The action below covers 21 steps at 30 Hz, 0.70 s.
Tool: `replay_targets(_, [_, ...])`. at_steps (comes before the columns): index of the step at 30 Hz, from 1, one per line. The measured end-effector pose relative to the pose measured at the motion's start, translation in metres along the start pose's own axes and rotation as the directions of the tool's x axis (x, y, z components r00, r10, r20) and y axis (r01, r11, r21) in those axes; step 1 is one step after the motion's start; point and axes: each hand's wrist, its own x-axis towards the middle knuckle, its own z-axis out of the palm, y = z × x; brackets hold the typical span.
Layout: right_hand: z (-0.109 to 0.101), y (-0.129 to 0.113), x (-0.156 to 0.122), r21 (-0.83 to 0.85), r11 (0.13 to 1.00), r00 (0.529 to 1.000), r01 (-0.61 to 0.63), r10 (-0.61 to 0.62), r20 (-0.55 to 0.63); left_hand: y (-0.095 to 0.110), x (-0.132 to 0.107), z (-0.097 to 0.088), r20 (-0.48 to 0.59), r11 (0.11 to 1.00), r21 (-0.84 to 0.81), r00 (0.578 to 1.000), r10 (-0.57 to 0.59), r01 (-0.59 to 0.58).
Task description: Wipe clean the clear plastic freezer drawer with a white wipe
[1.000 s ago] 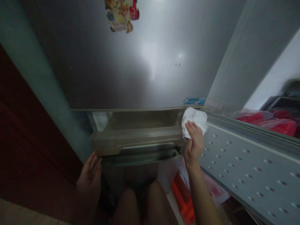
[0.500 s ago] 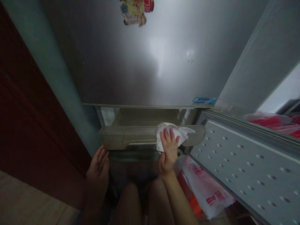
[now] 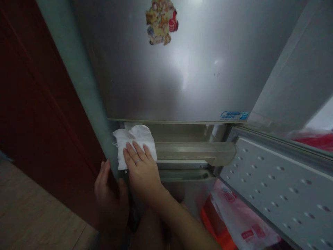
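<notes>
At far left, a dark red panel with tiled floor below, then a strip of pale green wall. Next, in shadow, the left hand, unclenched, fingers extended, thumb apart, just beside the panel's edge; contact there impossible to tell. Close by, the white cloth, draped over the left end of the upper drawer, beneath the right hand, palm down, fingers slightly spread and flat on the fabric, thumb out of sight, ring on one finger. Higher up, a colourful magnet on the silvery refrigerator door. Under the upper drawer, a lower drawer. Further right, an orange object partly behind a printed plastic bag, a blue sticker at the refrigerator door's lower corner, a swung-out lower door with dimpled lining, and, at far right, something red in clear plastic.
</notes>
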Motion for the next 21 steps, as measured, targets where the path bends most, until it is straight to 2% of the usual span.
replay_targets(2, [-0.006, 0.004, 0.0, 0.014, 0.999, 0.999, 0.032, -0.032, 0.022, 0.014, 0.008, -0.002, 0.052, 0.962, 0.145, 0.973, 0.225, -0.23])
replay_targets(3, [-0.009, 0.007, 0.0, 0.021, 0.998, 0.998, 0.052, -0.053, 0.028, 0.018, 0.013, -0.001, 0.114, 0.945, 0.149, 0.954, 0.276, -0.291])
replay_targets(6, [-0.017, 0.016, -0.003, 0.053, 0.991, 0.992, 0.12, -0.123, 0.043, 0.018, 0.028, 0.005, 0.351, 0.931, 0.053, 0.88, 0.32, -0.36])
replay_targets(8, [-0.023, 0.021, -0.009, 0.085, 0.985, 0.987, 0.15, -0.154, 0.039, 0.011, 0.034, 0.011, 0.433, 0.91, 0.024, 0.825, 0.363, -0.413])
replay_targets(9, [-0.027, 0.023, -0.015, 0.104, 0.983, 0.988, 0.152, -0.154, 0.017, 0.008, 0.036, 0.014, 0.442, 0.898, 0.036, 0.813, 0.38, -0.439])
replay_targets(13, [-0.046, 0.03, -0.052, 0.222, 0.971, 0.988, 0.093, -0.062, -0.139, 0.009, 0.037, 0.023, 0.439, 0.843, 0.204, 0.816, 0.377, -0.499])
replay_targets(14, [-0.05, 0.033, -0.066, 0.273, 0.96, 0.985, 0.059, -0.012, -0.171, 0.013, 0.038, 0.025, 0.445, 0.828, 0.25, 0.819, 0.362, -0.502])
replay_targets(16, [-0.055, 0.04, -0.093, 0.411, 0.909, 0.966, -0.071, 0.165, -0.199, 0.021, 0.041, 0.028, 0.453, 0.796, 0.329, 0.825, 0.339, -0.508])
replay_targets(17, [-0.055, 0.044, -0.107, 0.485, 0.856, 0.932, -0.178, 0.304, -0.195, 0.024, 0.044, 0.029, 0.46, 0.781, 0.353, 0.822, 0.335, -0.516])
replay_targets(18, [-0.055, 0.049, -0.12, 0.549, 0.782, 0.868, -0.295, 0.459, -0.188, 0.025, 0.048, 0.029, 0.466, 0.769, 0.366, 0.818, 0.336, -0.524])
replay_targets(20, [-0.051, 0.061, -0.141, 0.681, 0.547, 0.682, -0.486, 0.725, -0.096, 0.024, 0.06, 0.027, 0.458, 0.756, 0.373, 0.815, 0.354, -0.538])
replay_targets(21, [-0.049, 0.067, -0.149, 0.743, 0.419, 0.591, -0.522, 0.806, -0.039, 0.02, 0.067, 0.024, 0.44, 0.756, 0.372, 0.82, 0.367, -0.538])
